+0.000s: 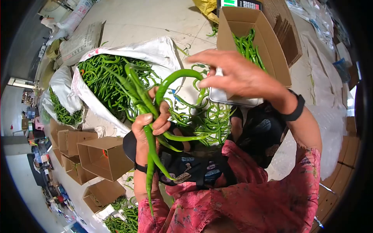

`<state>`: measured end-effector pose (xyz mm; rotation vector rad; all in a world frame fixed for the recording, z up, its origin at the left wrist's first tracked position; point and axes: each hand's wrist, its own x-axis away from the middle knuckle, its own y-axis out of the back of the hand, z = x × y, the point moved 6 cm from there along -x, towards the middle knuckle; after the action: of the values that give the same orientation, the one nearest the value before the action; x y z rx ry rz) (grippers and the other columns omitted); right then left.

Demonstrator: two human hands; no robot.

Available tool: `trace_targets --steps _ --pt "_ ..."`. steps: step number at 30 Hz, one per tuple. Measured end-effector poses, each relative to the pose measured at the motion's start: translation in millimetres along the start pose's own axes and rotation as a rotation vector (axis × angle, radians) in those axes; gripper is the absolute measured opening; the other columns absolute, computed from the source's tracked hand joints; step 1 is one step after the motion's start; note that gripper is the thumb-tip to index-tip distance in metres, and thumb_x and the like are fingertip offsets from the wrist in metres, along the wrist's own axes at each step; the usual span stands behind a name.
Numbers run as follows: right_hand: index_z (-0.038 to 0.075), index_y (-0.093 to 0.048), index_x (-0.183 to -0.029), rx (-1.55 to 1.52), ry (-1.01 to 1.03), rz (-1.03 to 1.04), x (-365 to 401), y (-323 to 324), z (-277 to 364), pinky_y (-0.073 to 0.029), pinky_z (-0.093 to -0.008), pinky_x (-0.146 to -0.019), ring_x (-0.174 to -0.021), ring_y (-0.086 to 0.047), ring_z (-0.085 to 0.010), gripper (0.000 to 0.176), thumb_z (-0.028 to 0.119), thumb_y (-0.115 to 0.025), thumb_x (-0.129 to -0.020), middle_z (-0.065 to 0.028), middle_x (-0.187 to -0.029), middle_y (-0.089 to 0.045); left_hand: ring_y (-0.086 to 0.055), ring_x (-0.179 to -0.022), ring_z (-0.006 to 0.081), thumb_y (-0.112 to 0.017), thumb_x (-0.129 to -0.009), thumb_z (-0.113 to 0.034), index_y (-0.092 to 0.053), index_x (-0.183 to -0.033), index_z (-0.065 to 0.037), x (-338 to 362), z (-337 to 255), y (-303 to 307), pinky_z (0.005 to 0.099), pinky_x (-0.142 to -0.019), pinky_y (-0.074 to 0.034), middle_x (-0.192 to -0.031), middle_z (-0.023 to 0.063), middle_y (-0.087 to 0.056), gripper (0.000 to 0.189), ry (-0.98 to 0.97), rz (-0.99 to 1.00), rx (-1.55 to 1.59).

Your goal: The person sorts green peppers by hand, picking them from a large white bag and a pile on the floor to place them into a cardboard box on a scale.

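My left hand (pixel 153 118) is closed around several long green chili peppers (pixel 149 136), their ends sticking out above and below the fist. One curved pepper arches from the bunch toward my right hand (pixel 241 75), whose thumb lies right at its tip. The fingers of that right hand are stretched out and apart. Behind the bunch lies a white woven sack (pixel 167 50), its mouth wide and full of green peppers (pixel 105 77). Below my right hand, loose peppers (pixel 213 122) are heaped on the floor in front of my knees.
A cardboard box (pixel 272 50) with some peppers stands at upper right, beside a digital scale (pixel 241 4). Partly under my right hand is a white flat-edged object (pixel 233 101). Several cardboard boxes (pixel 105 157) and another pepper sack (pixel 66 93) sit at left.
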<state>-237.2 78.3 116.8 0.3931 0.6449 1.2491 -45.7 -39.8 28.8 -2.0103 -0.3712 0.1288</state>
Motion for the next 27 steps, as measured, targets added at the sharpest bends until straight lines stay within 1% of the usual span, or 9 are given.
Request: trace_targets --steps 1,5,8,10,12,14,18,22,27 --pt "0.002 -0.062 -0.118 0.051 0.097 0.007 -9 -13 9 -0.049 -0.0453 -0.079 -0.089 -0.064 -0.0379 0.040 0.027 -0.064 -0.086 -0.0212 -0.101 -0.067 -0.035 -0.045 0.0053 -0.066 -0.074 -0.014 -0.041 -0.140 -0.006 -1 3 -5 0.0174 -0.036 -0.031 -0.090 0.0139 -0.057 0.070 0.024 0.020 -0.004" --pt "-0.002 -0.066 -0.095 0.079 0.008 0.110 -21 -23 12 -0.047 -0.0496 -0.073 -0.078 -0.063 -0.0423 0.029 0.025 -0.057 -0.088 -0.0255 -0.076 -0.063 -0.043 -0.051 0.0110 -0.070 -0.073 -0.009 -0.042 -0.137 -0.011 0 13 -8 0.0283 -0.051 -0.045 -0.085 0.0113 -0.055 0.070 0.030 0.040 -0.005" --pt "-0.002 -0.066 -0.094 0.141 -0.075 0.074 -13 -11 4 -0.047 -0.0499 -0.071 -0.075 -0.063 -0.0419 0.029 0.025 -0.056 -0.089 -0.0248 -0.075 -0.063 -0.049 -0.055 0.0178 -0.072 -0.070 -0.007 -0.045 -0.134 -0.010 7 17 -2 0.0380 -0.061 -0.053 -0.088 0.0149 -0.056 0.070 0.039 -0.007 -0.067" --pt "-0.002 -0.066 -0.093 0.143 -0.153 0.116 -12 3 -8 -0.047 -0.0476 -0.068 -0.071 -0.063 -0.0394 0.030 0.026 -0.056 -0.089 -0.0243 -0.074 -0.063 -0.046 -0.053 0.0172 -0.071 -0.070 -0.005 -0.045 -0.134 -0.007 9 18 -1 0.0377 -0.059 -0.051 -0.087 0.0158 -0.057 0.069 0.080 0.057 -0.202" --pt "-0.003 -0.066 -0.092 0.176 -0.201 -0.104 -7 35 -22 -0.048 -0.0436 -0.065 -0.067 -0.065 -0.0317 0.032 0.027 -0.056 -0.090 -0.0199 -0.072 -0.064 -0.045 -0.053 0.0138 -0.071 -0.069 -0.004 -0.048 -0.133 -0.012 11 22 2 0.0364 -0.056 -0.050 -0.086 0.0095 -0.051 0.068 0.136 0.078 -0.166" --pt "-0.001 -0.064 -0.084 0.117 -0.349 -0.196 4 62 -36 -0.044 -0.0366 -0.056 -0.058 -0.056 -0.0161 0.030 0.028 -0.059 -0.089 -0.0055 -0.069 -0.064 -0.041 -0.052 0.0125 -0.067 -0.074 -0.006 -0.045 -0.131 -0.006 14 20 5 0.0290 -0.049 -0.039 -0.086 0.0115 -0.052 0.061 0.137 0.020 0.006" --pt "0.004 -0.064 -0.086 -0.263 -0.560 -0.242 37 73 -57 -0.035 -0.0256 -0.046 -0.053 -0.046 -0.0065 0.024 0.026 -0.061 -0.092 0.0001 -0.072 -0.062 -0.038 -0.055 0.0081 -0.065 -0.078 -0.005 -0.046 -0.130 -0.012 9 5 4 0.0236 -0.048 -0.036 -0.087 0.0032 -0.048 0.055 0.008 -0.053 0.130" --pt "0.004 -0.060 -0.097 -0.313 -0.626 -0.289 63 85 -67 -0.036 -0.0199 -0.049 -0.055 -0.044 -0.0041 0.025 0.029 -0.057 -0.095 -0.0005 -0.081 -0.063 -0.037 -0.058 0.0081 -0.064 -0.079 -0.006 -0.046 -0.128 -0.012 5 0 6 0.0221 -0.049 -0.035 -0.088 0.0038 -0.049 0.052 -0.055 -0.072 0.088" --pt "0.003 -0.058 -0.095 -0.332 -0.737 -0.439 104 110 -99 -0.040 -0.0209 -0.047 -0.056 -0.047 -0.0059 0.020 0.023 -0.056 -0.096 -0.0054 -0.083 -0.065 -0.038 -0.058 0.0090 -0.064 -0.079 -0.007 -0.047 -0.126 -0.012 2 6 7 0.0220 -0.049 -0.036 -0.091 0.0066 -0.052 0.050 -0.048 -0.074 0.030"
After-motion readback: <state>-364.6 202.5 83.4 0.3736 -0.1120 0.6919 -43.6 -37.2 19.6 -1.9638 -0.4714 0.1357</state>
